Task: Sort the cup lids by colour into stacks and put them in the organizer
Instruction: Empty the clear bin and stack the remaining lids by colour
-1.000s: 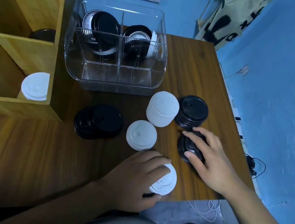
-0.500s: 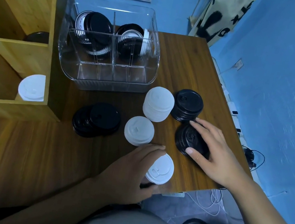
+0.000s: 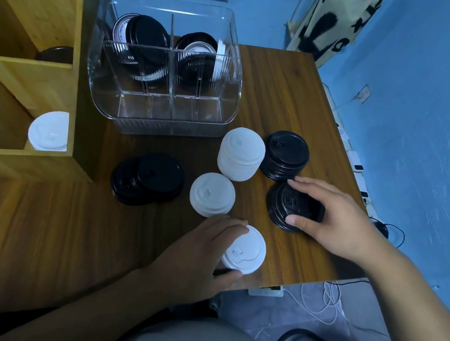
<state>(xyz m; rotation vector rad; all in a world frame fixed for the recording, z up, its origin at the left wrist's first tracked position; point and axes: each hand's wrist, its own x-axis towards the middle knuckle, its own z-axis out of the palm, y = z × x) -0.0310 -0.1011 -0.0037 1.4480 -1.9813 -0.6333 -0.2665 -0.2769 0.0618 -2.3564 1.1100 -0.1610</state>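
On the table, the wooden organizer stands at the far left with a white lid already in its front compartment. A clear bin just beside it holds mixed lids on edge. Loose lids lie between these and the near edge: a tall white stack touching a black stack, a short white stack, and a slumped black pile. The right hand arches over a black lid, thumb and fingertips pinching its rim. The left hand curls round a white lid at the table's near edge, thumb beneath. Each lid likely belongs on its own colour: lift straight, centre it over the stack, press lightly so rims nest. The tall white stack looks tippy, so lower gently, and square the slumped pile before carrying.
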